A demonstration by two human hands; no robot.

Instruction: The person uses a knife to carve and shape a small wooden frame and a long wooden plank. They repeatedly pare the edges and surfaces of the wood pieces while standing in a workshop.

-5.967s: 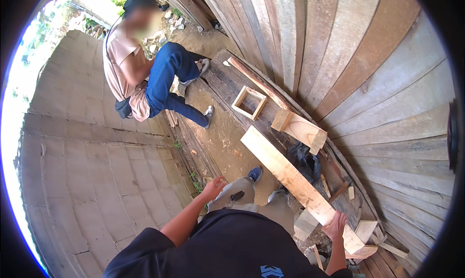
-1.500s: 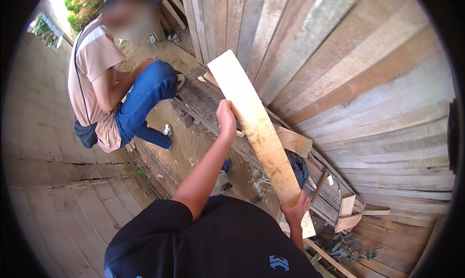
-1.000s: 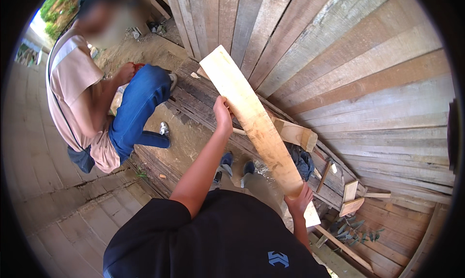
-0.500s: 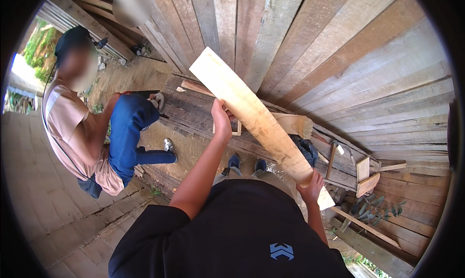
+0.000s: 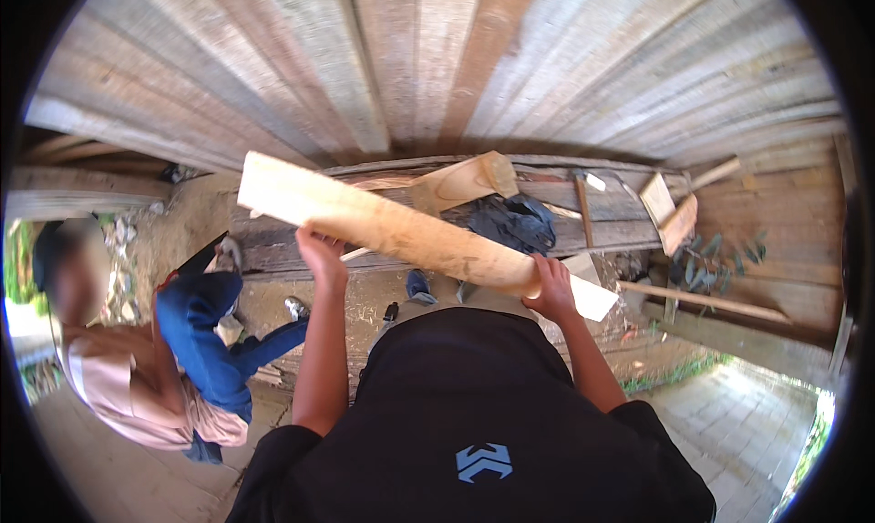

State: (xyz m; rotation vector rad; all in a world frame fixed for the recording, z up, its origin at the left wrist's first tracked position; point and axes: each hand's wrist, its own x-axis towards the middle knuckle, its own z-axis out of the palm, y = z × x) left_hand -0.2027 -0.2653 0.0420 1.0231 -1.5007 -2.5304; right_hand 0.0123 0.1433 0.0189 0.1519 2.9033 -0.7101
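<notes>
Plank wall (image 5: 428,67) stands behind a bench (image 5: 629,227) in the head view. Before them the board (image 5: 392,230) is held aloft, left hand (image 5: 322,255) grasping its near edge, right hand (image 5: 551,289) clasping it toward its right end.

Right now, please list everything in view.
Long plank: 1, pale, centre.
Wall: 1, brown, picture top.
Bench: 1, dark brown, along wall.
Thick wood piece: 1, tan, on bench.
Plastic sheet: 1, black, on bench.
Wood offcuts: several, tan, bench's right end.
Leafy branch: 1, green, right.
Thin strip: 1, tan, below branch.
Other person: 1, pink top, blue jeans, left.
Shirt: 1, black, bottom.
Left grip: 1, bare, holding plank's left half.
Right grip: 1, bare, holding plank's right half.
</notes>
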